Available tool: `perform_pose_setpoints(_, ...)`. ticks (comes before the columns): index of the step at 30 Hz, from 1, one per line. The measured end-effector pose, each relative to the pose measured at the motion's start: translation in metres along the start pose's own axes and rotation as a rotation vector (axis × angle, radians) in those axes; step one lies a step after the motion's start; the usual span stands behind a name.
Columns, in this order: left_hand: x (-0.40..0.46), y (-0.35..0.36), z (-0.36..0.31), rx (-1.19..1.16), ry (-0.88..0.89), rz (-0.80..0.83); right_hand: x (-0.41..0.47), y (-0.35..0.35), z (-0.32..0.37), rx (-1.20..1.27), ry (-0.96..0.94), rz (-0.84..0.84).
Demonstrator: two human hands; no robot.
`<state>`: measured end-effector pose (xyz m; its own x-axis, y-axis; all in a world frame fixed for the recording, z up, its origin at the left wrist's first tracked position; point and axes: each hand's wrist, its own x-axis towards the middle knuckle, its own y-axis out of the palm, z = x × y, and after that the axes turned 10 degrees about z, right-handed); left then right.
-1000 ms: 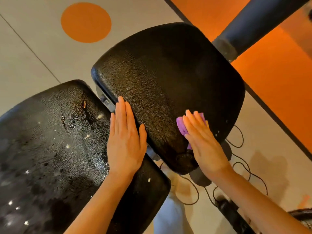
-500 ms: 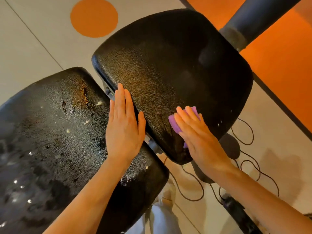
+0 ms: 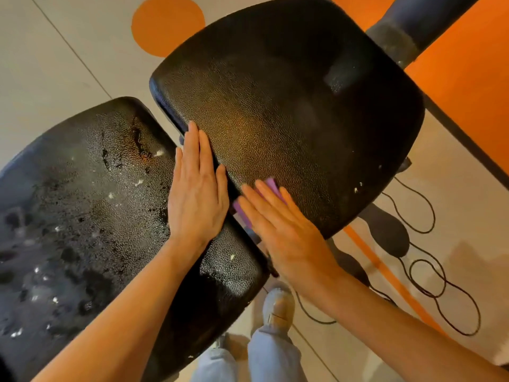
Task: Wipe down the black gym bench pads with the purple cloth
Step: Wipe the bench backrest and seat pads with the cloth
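Two black textured bench pads fill the view. The seat pad [image 3: 289, 106] lies upper right; the back pad [image 3: 82, 216], wet and flecked with white bits, lies lower left. My left hand [image 3: 197, 194] rests flat, fingers together, over the gap where the two pads meet. My right hand [image 3: 281, 227] presses the purple cloth [image 3: 271, 186] flat against the near left edge of the seat pad, right beside my left hand. Most of the cloth is hidden under my fingers.
A dark padded post [image 3: 407, 31] rises at the upper right. Black cables [image 3: 429, 274] loop on the floor by the bench's dark feet [image 3: 385, 230]. My legs and one shoe [image 3: 276, 307] stand below the pads. The floor is beige with orange areas [image 3: 468, 78].
My right hand has slid the cloth leftward along the seat pad's near edge, ending close to my left hand. My left hand has stayed at the gap. The view has shifted a little.
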<state>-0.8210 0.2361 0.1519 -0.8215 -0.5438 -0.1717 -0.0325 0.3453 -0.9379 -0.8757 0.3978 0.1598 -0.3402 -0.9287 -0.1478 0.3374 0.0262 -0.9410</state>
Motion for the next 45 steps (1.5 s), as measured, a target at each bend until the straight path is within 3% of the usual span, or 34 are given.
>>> perform_pose_setpoints(3, -0.001, 0.001, 0.001, -0.014, 0.01, -0.002, 0.018, 0.004, 0.007, -0.055, 0.021, -0.028)
perform_pose_setpoints(8, -0.003, -0.002, 0.0, -0.016, 0.011, 0.008, -0.069, 0.004, -0.012, -0.027, 0.044, -0.023)
perform_pose_setpoints(15, -0.034, 0.009, -0.044, -0.019, 0.409, 0.165, 0.01, -0.01, -0.041, 0.139, 0.567, -0.218)
perform_pose_setpoints(17, -0.037, 0.017, -0.05, 0.007, 0.412, 0.184, -0.02, 0.007, -0.01, 0.143, 0.539, -0.254)
perform_pose_setpoints(19, -0.037, 0.019, -0.048, -0.058, 0.392, 0.213, -0.048, 0.013, 0.009, 0.073, 0.48, -0.166)
perform_pose_setpoints(21, -0.036, 0.019, -0.044, -0.123, 0.413, 0.23, -0.039, 0.001, -0.023, 0.089, 0.48, -0.169)
perform_pose_setpoints(24, -0.036, 0.02, -0.043, -0.046, 0.441, 0.209, 0.007, -0.028, -0.09, 0.142, 0.744, -0.238)
perform_pose_setpoints(26, -0.036, 0.02, -0.044, -0.029, 0.439, 0.211, 0.011, -0.022, -0.089, 0.202, 0.819, -0.296)
perform_pose_setpoints(30, -0.038, 0.019, -0.047, -0.086, 0.425, 0.231, -0.045, 0.025, 0.014, 0.329, 0.598, -0.428)
perform_pose_setpoints(32, -0.038, 0.019, -0.048, -0.077, 0.424, 0.228, -0.056, 0.034, 0.013, 0.342, 0.5, -0.423)
perform_pose_setpoints(35, -0.038, 0.02, -0.048, -0.042, 0.42, 0.217, -0.031, 0.009, -0.045, 0.49, 0.551, -0.542)
perform_pose_setpoints(37, -0.038, 0.021, -0.049, -0.026, 0.421, 0.209, -0.008, -0.01, -0.097, 0.625, 0.726, -0.64)
perform_pose_setpoints(40, -0.039, 0.018, -0.05, -0.033, 0.417, 0.223, 0.004, -0.007, -0.099, 0.7, 0.888, -0.762)
perform_pose_setpoints(45, -0.029, 0.014, -0.062, -0.051, 0.508, 0.25, -0.03, 0.029, 0.002, 0.563, 0.585, -0.662)
